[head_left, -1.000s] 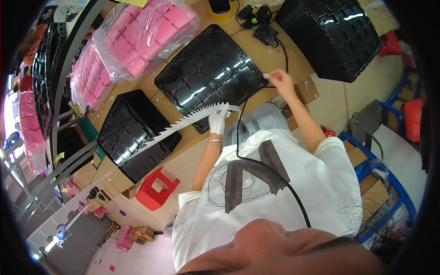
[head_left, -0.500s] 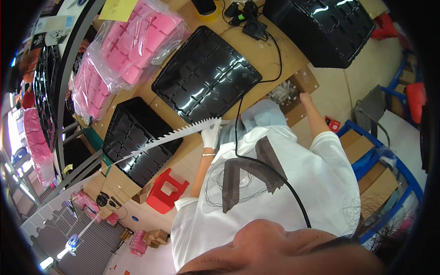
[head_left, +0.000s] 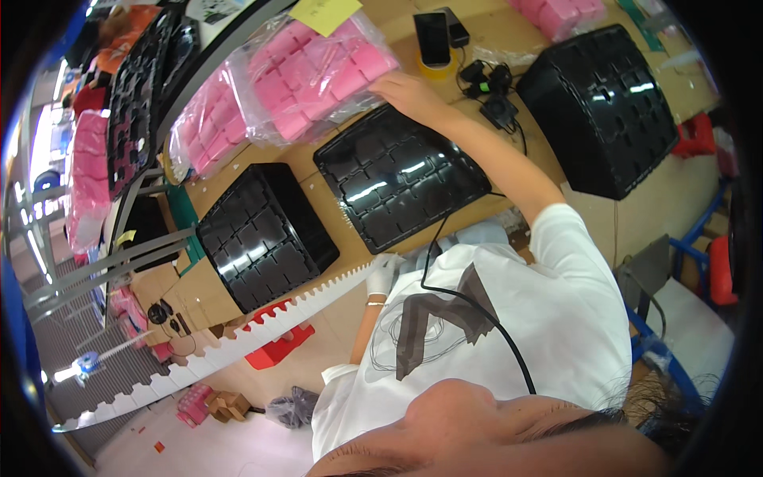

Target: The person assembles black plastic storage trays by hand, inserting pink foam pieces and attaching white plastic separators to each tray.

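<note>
My left hand (head_left: pixel 383 277), in a white glove, is closed on one end of a long white strip (head_left: pixel 230 350) with teeth along one edge. The strip slants down to the lower left and passes over a red stool. My bare right hand (head_left: pixel 407 97) is stretched across the table, its fingers partly bent at the edge of pink foam blocks (head_left: pixel 314 79) in a clear plastic bag. Just below that hand lies a glossy black panel (head_left: pixel 401 179) with a grid of grooves; whether the fingertips touch foam, bag or panel is unclear.
Black grooved boxes stand at the left (head_left: pixel 266 234) and right (head_left: pixel 612 111) of the table. A phone (head_left: pixel 432 40), yellow tape (head_left: pixel 437 70) and black adapters (head_left: pixel 489 83) lie at the back. The red stool (head_left: pixel 278 338) is on the floor. A black cable (head_left: pixel 501 322) crosses my shirt.
My right hand has gone from beside the cardboard box at my lap to the pink foam. The toothed strip has swung downward, still in my left hand. My view has shifted.
</note>
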Available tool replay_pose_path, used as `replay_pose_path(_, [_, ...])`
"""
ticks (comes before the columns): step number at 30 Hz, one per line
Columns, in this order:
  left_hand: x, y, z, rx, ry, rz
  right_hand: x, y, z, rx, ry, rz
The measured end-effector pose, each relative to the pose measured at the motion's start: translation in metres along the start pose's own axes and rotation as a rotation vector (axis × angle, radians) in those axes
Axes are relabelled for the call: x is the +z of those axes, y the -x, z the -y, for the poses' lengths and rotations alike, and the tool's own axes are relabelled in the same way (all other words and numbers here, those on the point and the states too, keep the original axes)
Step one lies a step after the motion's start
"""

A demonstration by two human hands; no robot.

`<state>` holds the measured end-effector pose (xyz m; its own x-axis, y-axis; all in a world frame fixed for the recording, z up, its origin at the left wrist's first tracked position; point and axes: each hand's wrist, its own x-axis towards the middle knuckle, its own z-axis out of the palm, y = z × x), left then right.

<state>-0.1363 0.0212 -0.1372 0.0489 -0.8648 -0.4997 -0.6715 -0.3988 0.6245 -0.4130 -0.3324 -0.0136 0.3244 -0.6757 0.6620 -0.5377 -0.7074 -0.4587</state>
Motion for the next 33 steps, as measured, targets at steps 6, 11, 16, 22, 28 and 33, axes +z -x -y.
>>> replay_pose_path(6, [-0.012, -0.002, -0.025, -0.104, 0.058, 0.021, 0.101, -0.062, -0.063, -0.235, 0.247, 0.305])
replay_pose_path(11, [-0.087, -0.002, -0.075, 0.318, -0.076, 0.341, 0.087, -0.095, -0.068, -0.195, 0.203, 0.743])
replay_pose_path(16, [-0.148, -0.04, -0.057, 0.109, -0.516, 0.355, 0.089, -0.12, -0.091, -0.017, -0.056, 0.955])
replay_pose_path(22, [-0.155, -0.121, -0.177, 0.348, -0.287, -0.049, 0.089, -0.126, -0.076, 0.163, -0.156, 0.7])
replay_pose_path(28, [-0.124, -0.206, -0.23, 0.351, 0.734, -0.013, 0.065, -0.137, 0.017, 0.371, -0.63, -0.079])
replay_pose_path(33, [-0.126, -0.21, -0.242, 0.268, 1.918, 0.252, 0.0, -0.104, 0.065, 0.485, -0.801, -0.296])
